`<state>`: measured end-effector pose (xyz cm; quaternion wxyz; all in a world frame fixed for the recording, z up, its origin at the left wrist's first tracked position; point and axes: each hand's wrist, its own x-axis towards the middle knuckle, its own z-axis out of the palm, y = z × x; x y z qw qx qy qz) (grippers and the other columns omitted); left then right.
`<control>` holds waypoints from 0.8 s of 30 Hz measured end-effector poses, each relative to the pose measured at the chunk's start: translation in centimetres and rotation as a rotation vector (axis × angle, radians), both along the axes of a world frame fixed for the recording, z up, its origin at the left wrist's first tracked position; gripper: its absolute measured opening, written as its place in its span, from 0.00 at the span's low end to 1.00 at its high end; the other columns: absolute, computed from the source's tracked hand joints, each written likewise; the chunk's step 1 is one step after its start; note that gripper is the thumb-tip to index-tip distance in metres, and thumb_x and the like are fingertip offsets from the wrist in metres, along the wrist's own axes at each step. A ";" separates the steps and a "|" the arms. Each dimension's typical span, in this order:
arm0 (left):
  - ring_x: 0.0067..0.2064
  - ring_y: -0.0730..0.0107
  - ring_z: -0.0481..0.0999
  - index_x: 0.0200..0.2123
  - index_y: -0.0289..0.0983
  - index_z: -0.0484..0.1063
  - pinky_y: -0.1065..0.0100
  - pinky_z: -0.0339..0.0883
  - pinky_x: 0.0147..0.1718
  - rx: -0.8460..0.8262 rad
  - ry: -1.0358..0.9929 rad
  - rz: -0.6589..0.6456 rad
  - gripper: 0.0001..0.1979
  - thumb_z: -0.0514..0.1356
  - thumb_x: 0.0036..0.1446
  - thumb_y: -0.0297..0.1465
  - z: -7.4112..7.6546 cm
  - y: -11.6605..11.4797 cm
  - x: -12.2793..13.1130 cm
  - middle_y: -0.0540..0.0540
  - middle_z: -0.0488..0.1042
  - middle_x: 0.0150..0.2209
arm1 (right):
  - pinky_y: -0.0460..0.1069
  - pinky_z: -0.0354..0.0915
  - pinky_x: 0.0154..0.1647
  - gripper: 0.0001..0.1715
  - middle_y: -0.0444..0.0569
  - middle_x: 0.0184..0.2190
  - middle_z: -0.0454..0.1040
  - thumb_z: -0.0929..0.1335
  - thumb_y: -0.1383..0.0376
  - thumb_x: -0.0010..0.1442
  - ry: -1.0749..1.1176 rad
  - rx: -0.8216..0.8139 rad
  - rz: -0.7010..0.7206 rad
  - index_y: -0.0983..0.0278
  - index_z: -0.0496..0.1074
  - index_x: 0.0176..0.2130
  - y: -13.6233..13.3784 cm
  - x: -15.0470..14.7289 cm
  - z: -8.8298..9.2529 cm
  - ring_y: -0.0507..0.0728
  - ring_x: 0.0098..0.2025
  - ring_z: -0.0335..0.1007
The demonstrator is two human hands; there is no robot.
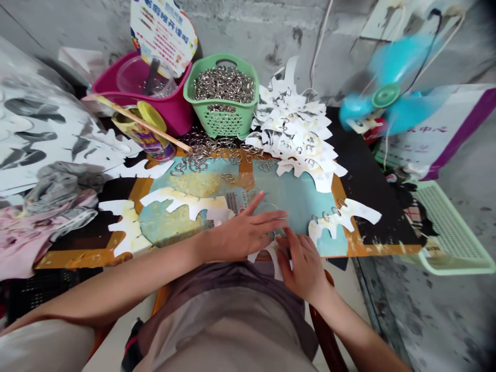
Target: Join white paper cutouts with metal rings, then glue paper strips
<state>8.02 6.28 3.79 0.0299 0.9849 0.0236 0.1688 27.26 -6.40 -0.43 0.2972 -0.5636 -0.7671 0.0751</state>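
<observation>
My left hand (246, 232) lies palm down at the table's front edge with its fingers stretched out. It partly covers a white scalloped cut-out (263, 252). My right hand (304, 266) pinches that cut-out's right end between thumb and fingers. A thin metal ring seems to show between the hands, too unclear to be sure. Left of my left hand lies a white cut-out strip with yellowish smears (186, 201), and farther left another smeared strip (126, 225). To the right, a similar strip (344, 217) carries several metal rings along its edge.
Behind stand a green basket (222, 121) of metal rings, a magenta tub (180, 111) and a tin (153, 142) with a wooden stick (143, 124). Loose rings (205, 155) lie before them. White cut-outs (298, 129) are piled at back right, near a spinning blue fan (385, 95).
</observation>
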 end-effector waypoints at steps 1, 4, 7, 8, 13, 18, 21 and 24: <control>0.68 0.57 0.59 0.39 0.38 0.76 0.35 0.24 0.67 0.025 -0.028 -0.011 0.08 0.57 0.63 0.24 -0.2 -0.1 -0.1 0.41 0.70 0.61 | 0.61 0.68 0.44 0.40 0.56 0.44 0.78 0.63 0.70 0.64 -0.009 0.002 -0.011 0.65 0.45 0.69 0.0 0.0 0.0 0.65 0.43 0.71; 0.64 0.62 0.66 0.41 0.39 0.76 0.36 0.21 0.67 0.073 -0.090 -0.027 0.10 0.56 0.64 0.22 -1.0 -0.5 -0.5 0.45 0.75 0.56 | 0.60 0.68 0.44 0.36 0.56 0.43 0.77 0.63 0.69 0.64 -0.045 0.006 -0.024 0.67 0.49 0.68 -0.1 0.1 0.2 0.64 0.43 0.70; 0.61 0.66 0.70 0.42 0.41 0.75 0.37 0.22 0.68 0.093 -0.117 -0.007 0.11 0.56 0.65 0.21 -2.0 -0.8 -0.8 0.49 0.78 0.52 | 0.60 0.67 0.48 0.30 0.55 0.42 0.77 0.63 0.70 0.64 -0.087 0.002 0.025 0.66 0.58 0.64 -0.1 0.4 0.4 0.64 0.45 0.69; 0.61 0.67 0.71 0.42 0.41 0.75 0.38 0.23 0.68 0.103 -0.124 0.004 0.11 0.56 0.65 0.22 -2.2 -0.9 -0.8 0.49 0.78 0.51 | 0.60 0.66 0.49 0.28 0.54 0.42 0.77 0.63 0.70 0.64 -0.098 -0.005 0.052 0.65 0.61 0.62 -0.1 0.5 0.5 0.64 0.46 0.68; 0.64 0.60 0.67 0.43 0.38 0.75 0.39 0.22 0.68 0.067 -0.089 0.067 0.09 0.57 0.62 0.24 -1.9 -0.9 -1.2 0.43 0.76 0.53 | 0.61 0.64 0.52 0.24 0.54 0.43 0.76 0.63 0.71 0.63 -0.165 -0.030 0.113 0.63 0.70 0.57 -0.1 0.5 0.7 0.63 0.45 0.65; 0.65 0.48 0.64 0.49 0.35 0.72 0.34 0.23 0.67 -0.177 -0.111 0.178 0.18 0.57 0.54 0.28 -1.1 -2.3 -2.2 0.35 0.72 0.57 | 0.62 0.63 0.54 0.26 0.55 0.47 0.75 0.64 0.72 0.60 -0.201 -0.025 0.107 0.63 0.70 0.57 -0.2 0.3 0.6 0.64 0.48 0.65; 0.63 0.51 0.67 0.51 0.36 0.69 0.34 0.24 0.67 -0.234 -0.188 0.222 0.19 0.56 0.54 0.26 -1.5 -3.8 -2.3 0.38 0.77 0.53 | 0.62 0.62 0.55 0.27 0.54 0.47 0.75 0.63 0.72 0.60 -0.186 -0.037 0.106 0.62 0.69 0.58 -0.3 0.2 0.5 0.64 0.49 0.66; 0.62 0.54 0.68 0.55 0.32 0.64 0.37 0.25 0.67 -0.277 -0.137 0.237 0.22 0.54 0.56 0.24 -2.2 -4.7 -2.0 0.37 0.79 0.48 | 0.62 0.63 0.55 0.26 0.56 0.47 0.75 0.62 0.73 0.62 -0.126 -0.035 0.084 0.64 0.67 0.58 -0.4 0.1 0.1 0.64 0.49 0.67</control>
